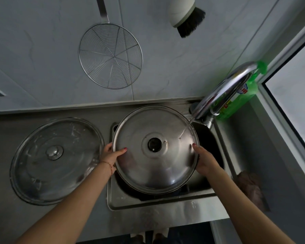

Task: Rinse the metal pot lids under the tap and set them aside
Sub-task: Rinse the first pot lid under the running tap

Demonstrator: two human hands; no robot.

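Observation:
I hold a large domed metal lid [155,171] with a dark knob above the sink [165,201]. My left hand [111,155] grips its left rim and my right hand [205,158] grips its right rim. Water runs from the chrome tap [224,90] onto the lid's upper right part. A second metal lid [56,161] with a shiny knob lies flat on the steel counter [7,131] to the left of the sink, just beside my left hand.
A wire skimmer [110,56] and a white brush with black bristles [185,14] hang on the tiled wall. A green detergent bottle [243,95] stands behind the tap. A brownish cloth [250,185] lies on the counter right of the sink.

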